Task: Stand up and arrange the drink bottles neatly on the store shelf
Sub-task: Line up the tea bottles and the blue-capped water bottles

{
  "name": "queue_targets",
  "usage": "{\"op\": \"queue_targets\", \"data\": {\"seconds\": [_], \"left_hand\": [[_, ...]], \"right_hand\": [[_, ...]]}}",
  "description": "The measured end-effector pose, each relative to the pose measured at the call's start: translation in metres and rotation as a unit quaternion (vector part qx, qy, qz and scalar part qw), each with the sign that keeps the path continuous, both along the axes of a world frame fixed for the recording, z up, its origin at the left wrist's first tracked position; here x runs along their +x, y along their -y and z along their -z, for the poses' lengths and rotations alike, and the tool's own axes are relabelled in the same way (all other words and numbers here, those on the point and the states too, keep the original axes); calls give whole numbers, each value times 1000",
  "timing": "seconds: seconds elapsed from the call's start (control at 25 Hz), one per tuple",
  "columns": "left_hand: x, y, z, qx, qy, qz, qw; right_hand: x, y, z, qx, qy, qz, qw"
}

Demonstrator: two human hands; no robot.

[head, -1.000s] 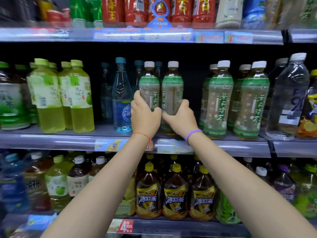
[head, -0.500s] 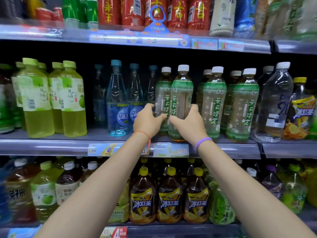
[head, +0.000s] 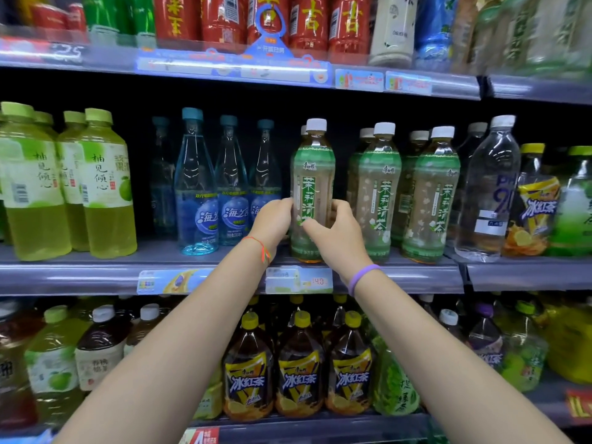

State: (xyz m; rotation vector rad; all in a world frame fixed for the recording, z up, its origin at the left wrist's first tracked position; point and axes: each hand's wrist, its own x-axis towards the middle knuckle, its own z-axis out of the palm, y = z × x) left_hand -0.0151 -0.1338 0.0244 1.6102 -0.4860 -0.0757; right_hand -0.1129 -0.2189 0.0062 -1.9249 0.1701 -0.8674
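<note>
A green-labelled jasmine tea bottle with a white cap stands upright at the front of the middle shelf. My left hand grips its left side. My right hand holds its right side with the thumb across the label. A second bottle of the same kind stands right behind it, mostly hidden. Two more rows of jasmine tea stand to the right, a small gap away.
Blue water bottles stand just left of my hands, yellow-green juice bottles farther left. A clear water bottle and iced tea are at the right. Red-labelled drinks fill the top shelf, iced tea bottles the lower one.
The two jasmine tea bottles that stood side by side now stand one behind the other. Both hands have closed onto the front bottle, and the view has shifted left.
</note>
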Motion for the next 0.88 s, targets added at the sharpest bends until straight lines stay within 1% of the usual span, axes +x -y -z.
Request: {"op": "queue_targets", "data": {"seconds": [0.12,0.2,0.28,0.36,0.4,0.44,0.48,0.52,0.56,0.6,0.64,0.68,0.72,0.8,0.84,0.88], "left_hand": [[-8,0,-2,-20,-30,5,999],[-10,1,-2,-24,-25,-2,999],[-13,2,-2,-32,-20,-4,999],[-15,3,-3,-27,-2,-9,1000],[-13,4,-2,-3,21,-25,999],[-11,5,0,41,59,-47,996],[-10,5,2,95,87,-73,989],[-9,5,5,132,127,-110,977],[-8,2,8,166,174,-144,960],[-10,-3,11,173,204,-166,949],[-13,-10,13,174,240,-188,936],[-15,-17,15,138,255,-217,932],[-16,-25,18,108,277,-253,921],[-17,-42,24,87,345,-353,865],[-13,-50,26,82,360,-405,836],[-10,-58,26,81,356,-444,818]], "right_hand": [[0,0,2,-11,-1,-7,1000],[2,-1,4,-14,2,-12,1000],[3,-2,5,-7,25,-11,1000],[3,-3,7,-5,32,-10,999],[2,-5,7,-15,30,-5,999],[-1,-9,6,-36,39,9,999],[-4,-13,5,-71,71,32,994],[-6,-17,2,-122,122,61,983],[-8,-20,-1,-178,184,78,964],[-7,-21,-1,-236,238,80,939],[-1,-20,0,-288,274,66,915],[2,-22,2,-322,284,40,902],[7,-26,6,-340,272,11,900],[15,-35,15,-330,214,-39,918],[20,-40,18,-317,179,-55,930],[24,-44,21,-312,144,-63,937]]}}
